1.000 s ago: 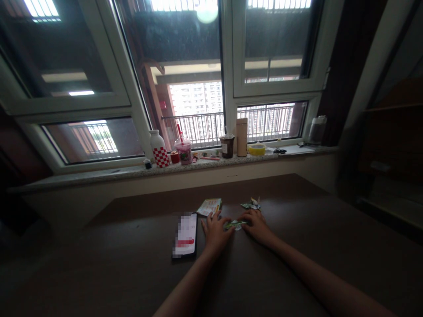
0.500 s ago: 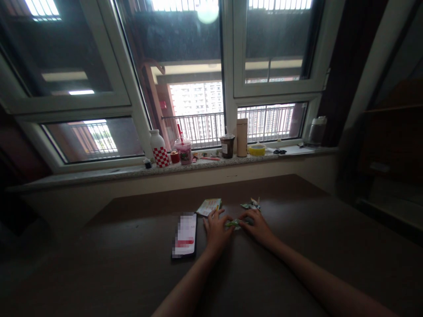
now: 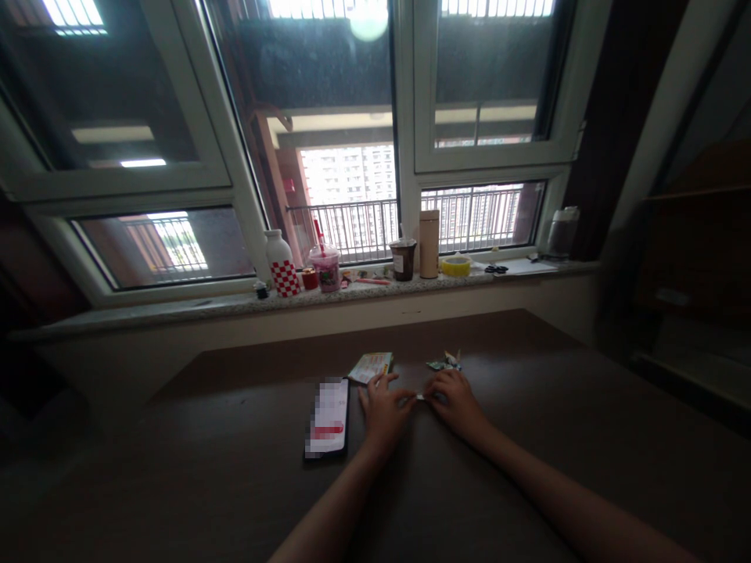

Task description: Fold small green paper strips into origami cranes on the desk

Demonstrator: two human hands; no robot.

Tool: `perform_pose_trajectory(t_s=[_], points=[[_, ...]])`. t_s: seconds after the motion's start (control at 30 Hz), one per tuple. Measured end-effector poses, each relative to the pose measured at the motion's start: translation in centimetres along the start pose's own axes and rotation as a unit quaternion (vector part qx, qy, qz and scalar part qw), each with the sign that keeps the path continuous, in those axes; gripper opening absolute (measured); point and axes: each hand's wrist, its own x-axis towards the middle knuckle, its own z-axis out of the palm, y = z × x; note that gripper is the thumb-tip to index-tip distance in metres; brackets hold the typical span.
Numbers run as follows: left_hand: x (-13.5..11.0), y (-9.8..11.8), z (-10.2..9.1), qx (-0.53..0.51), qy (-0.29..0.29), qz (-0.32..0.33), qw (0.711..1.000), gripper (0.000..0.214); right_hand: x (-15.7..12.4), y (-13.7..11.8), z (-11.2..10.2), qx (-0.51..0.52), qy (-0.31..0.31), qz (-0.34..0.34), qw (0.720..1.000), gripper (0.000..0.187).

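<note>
Between my two hands, just above the dark table, is a small piece of folded paper point(image 3: 420, 397); only a pale sliver of it shows. My left hand point(image 3: 387, 408) pinches its left end with thumb and forefinger, the other fingers spread. At the right end, my right hand point(image 3: 454, 400) has its fingers curled in on the same paper. Just beyond my right hand lies a small folded-paper figure point(image 3: 451, 362) in green, white and orange. A patterned sheet or packet of paper point(image 3: 371, 367) lies past my left fingers. To the left is a phone point(image 3: 329, 418) with a lit screen.
The brown table point(image 3: 235, 485) reaches to the wall under a window. Along the sill point(image 3: 193, 311) stand a checkered bottle point(image 3: 284, 270), a pink drink cup point(image 3: 327, 270), a dark cup point(image 3: 403, 260), a tan flask point(image 3: 429, 246), yellow tape point(image 3: 456, 267) and scissors point(image 3: 496, 270).
The green patterned face of the paper between my hands showed before; now only a small whitish part does. My right fingers have curled in more. The phone and sill things have stayed put.
</note>
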Motion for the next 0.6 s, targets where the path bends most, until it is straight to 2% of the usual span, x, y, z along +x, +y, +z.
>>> perform_pose_trajectory(t_s=[0.33, 0.6], points=[[-0.16, -0.28, 0.29, 0.034, 0.001, 0.021, 0.999, 0.013, -0.21, -0.27, 0.03, -0.004, -0.017, -0.008, 1.0, 0.015], [-0.39, 0.22, -0.18, 0.024, -0.001, 0.033, 0.999, 0.021, -0.26, -0.47, -0.5, -0.009, -0.052, -0.013, 0.999, 0.019]])
